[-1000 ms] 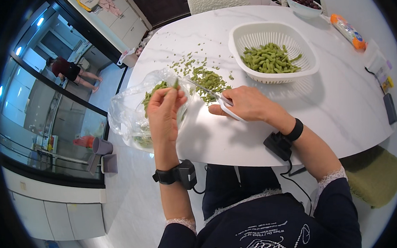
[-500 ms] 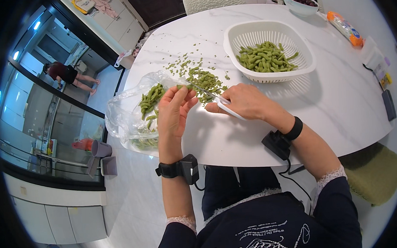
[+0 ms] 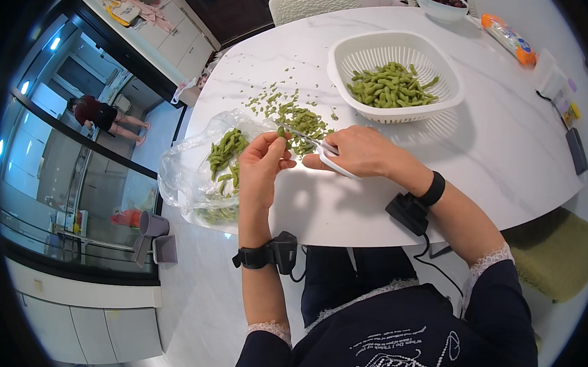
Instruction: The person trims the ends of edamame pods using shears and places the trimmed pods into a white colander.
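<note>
Between the thumb and fingers of my left hand [image 3: 262, 165] is a green edamame pod [image 3: 281, 131], one end pointing up. My right hand [image 3: 358, 151] grips white-handled scissors [image 3: 332, 159], their blades reaching left to the pod. Below and beyond the blades lies a scatter of cut green pod bits [image 3: 304, 121]. Left of my left hand, a clear plastic bag [image 3: 185, 178] lies open with loose edamame pods [image 3: 225, 150] in its mouth. A white slotted basket [image 3: 450, 85] farther right holds a heap of pods [image 3: 395, 86].
All this is on a white marbled oval table [image 3: 522, 160]. At the far right are a bowl of dark red fruit [image 3: 442, 3], an orange-and-clear packet [image 3: 509, 39] and a dark phone-like object [image 3: 576, 151]. A green stool [image 3: 556, 254] stands at right; another person [image 3: 104, 116] bends over beyond the glass door.
My left hand has turned the pod from lying sideways to more upright at the scissor blades. My right hand stays almost in place. The person beyond the door has shifted slightly.
</note>
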{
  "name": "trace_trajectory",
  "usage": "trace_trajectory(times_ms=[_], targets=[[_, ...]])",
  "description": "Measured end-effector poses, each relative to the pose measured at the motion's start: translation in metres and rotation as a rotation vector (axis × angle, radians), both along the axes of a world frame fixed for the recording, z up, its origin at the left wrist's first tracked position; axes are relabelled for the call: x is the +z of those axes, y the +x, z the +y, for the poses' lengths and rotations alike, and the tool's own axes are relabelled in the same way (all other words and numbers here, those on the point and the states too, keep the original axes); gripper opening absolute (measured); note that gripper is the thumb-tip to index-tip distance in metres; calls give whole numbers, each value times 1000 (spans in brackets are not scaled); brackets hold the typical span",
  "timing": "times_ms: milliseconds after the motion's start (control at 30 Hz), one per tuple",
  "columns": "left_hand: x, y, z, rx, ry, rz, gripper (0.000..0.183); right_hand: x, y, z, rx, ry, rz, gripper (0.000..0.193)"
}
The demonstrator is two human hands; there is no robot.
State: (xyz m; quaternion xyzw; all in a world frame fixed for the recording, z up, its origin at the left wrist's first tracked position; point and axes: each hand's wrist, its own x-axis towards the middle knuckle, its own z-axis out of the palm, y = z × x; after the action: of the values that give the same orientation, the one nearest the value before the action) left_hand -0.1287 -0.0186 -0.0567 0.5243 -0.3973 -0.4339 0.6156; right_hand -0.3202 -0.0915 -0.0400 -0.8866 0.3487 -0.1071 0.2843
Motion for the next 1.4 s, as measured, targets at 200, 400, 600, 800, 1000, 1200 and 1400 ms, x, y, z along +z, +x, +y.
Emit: trace_trajectory(times_ms=[200, 400, 600, 800, 1000, 1200, 1400], targets=[[2, -2, 1, 26, -2, -43, 17, -4, 0, -1, 5, -25, -31, 70], [5, -1, 0, 32, 22, -95, 18, -3, 0, -2, 20, -10, -30, 74], [11, 2, -4, 68, 117, -206, 19, -11, 1, -9, -25, -48, -23, 78], [52, -28, -28, 63, 42, -279, 25, -12, -1, -13, -108, 5, 29, 74], [61, -56, -68, -164, -56, -156, 34, -21, 2, -9, -127, -106, -23, 65], [55, -31, -40, -117, -133, -183, 32, -22, 0, -12, -149, -89, -32, 67], [52, 56, 18, 363, -106, -414, 20, -18, 0, -10, -117, -55, -40, 75]])
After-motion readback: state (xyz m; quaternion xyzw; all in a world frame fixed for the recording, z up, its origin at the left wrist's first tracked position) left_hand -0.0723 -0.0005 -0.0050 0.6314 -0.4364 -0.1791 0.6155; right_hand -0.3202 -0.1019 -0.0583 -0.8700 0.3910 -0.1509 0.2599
